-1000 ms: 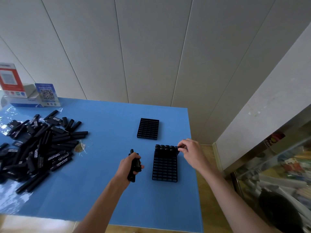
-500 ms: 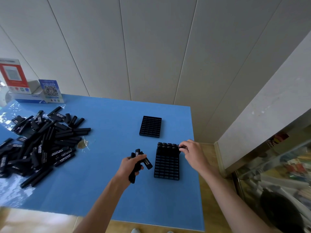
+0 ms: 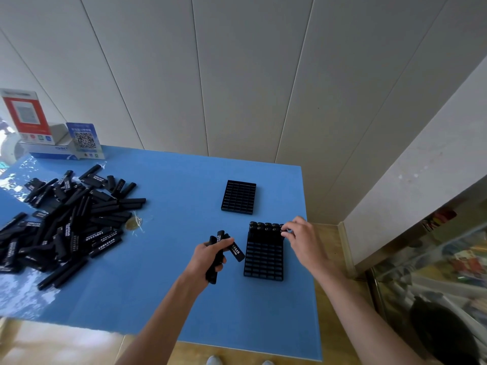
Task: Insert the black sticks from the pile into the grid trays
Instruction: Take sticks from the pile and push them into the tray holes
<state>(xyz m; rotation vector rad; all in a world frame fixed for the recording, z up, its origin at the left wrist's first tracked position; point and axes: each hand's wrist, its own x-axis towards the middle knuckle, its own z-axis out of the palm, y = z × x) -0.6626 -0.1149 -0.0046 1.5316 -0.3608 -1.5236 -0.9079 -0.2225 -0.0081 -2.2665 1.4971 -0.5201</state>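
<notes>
A big pile of black sticks (image 3: 66,219) with white lettering lies on the left of the blue table. My left hand (image 3: 208,258) grips a small bundle of black sticks (image 3: 220,252), one fanned out toward the near grid tray (image 3: 263,262). That tray's far rows hold several upright sticks (image 3: 266,227). At the tray's far right corner my right hand (image 3: 303,239) pinches a stick with its fingertips. A second grid tray (image 3: 239,197) sits farther back with no sticks in it.
A red sign (image 3: 25,115), a blue QR-code card (image 3: 84,140) and a white box stand at the table's back left. Clear plastic wrap (image 3: 135,223) lies beside the pile. The table's right edge (image 3: 311,259) runs just past the near tray; a glass cabinet stands right.
One stick in my left hand's bundle has fanned out toward the tray. My right hand stays at the tray's far right corner, fingers on a stick there.
</notes>
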